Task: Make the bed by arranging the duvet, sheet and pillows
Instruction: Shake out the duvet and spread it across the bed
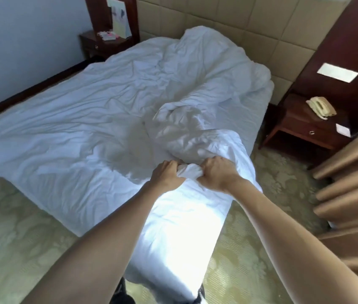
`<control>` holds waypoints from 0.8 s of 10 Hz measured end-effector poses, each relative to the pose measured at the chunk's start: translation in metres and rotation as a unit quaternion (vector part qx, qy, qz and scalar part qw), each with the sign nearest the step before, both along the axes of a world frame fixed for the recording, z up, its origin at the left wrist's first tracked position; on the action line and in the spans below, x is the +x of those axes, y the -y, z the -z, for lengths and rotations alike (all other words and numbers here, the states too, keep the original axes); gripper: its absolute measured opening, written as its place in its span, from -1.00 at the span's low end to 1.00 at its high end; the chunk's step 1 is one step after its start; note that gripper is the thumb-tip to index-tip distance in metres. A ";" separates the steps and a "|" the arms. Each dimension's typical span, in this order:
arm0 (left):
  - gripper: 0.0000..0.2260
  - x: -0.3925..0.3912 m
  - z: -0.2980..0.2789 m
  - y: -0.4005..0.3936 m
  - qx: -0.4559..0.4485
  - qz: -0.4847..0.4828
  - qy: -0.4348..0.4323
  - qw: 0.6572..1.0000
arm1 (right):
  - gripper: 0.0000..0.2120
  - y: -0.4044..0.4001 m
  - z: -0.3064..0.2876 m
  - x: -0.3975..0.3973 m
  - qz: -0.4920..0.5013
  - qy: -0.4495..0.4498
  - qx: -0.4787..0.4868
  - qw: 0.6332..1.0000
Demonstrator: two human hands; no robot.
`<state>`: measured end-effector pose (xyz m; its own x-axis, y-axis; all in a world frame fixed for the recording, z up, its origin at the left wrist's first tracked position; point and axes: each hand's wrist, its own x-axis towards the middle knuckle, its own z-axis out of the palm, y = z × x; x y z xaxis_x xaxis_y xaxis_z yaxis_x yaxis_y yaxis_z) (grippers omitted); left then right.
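Fingers of left hand [166,174] and right hand [216,172] around bunched duvet [190,170] — white, creased.

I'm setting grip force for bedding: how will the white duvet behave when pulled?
Probably floppy: the duvet bunches into folds where the left hand and right hand grip it. Likely light for its bulk, puffy near the headboard. It may drag unevenly.
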<state>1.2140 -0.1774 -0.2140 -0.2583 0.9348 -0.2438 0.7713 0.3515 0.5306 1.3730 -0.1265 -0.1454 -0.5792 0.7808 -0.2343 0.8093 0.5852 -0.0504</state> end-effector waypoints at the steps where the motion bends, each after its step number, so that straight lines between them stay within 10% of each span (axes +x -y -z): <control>1: -0.60 0.033 0.000 0.000 -0.052 -0.016 0.000 0.999 | -0.64 -0.010 0.009 0.032 -0.002 -0.009 -0.061 0.998; 4: -0.76 0.055 -0.063 0.066 -0.260 -0.050 0.032 0.964 | -0.55 0.011 -0.040 0.043 -0.149 0.011 -0.258 0.954; 6: -0.79 0.067 -0.059 0.132 -0.138 -0.200 0.052 0.969 | -0.55 0.056 -0.048 0.030 -0.221 0.025 -0.229 0.948; 8: -0.79 0.121 -0.027 0.160 -0.259 -0.108 0.190 0.941 | -0.72 0.096 -0.040 0.075 -0.239 0.109 -0.274 0.925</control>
<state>1.3353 -0.3374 -0.1869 -0.2304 0.6004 -0.7658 0.4409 0.7660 0.4679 1.4484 -0.2228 -0.1056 -0.7196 0.1764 -0.6716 0.4906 0.8136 -0.3120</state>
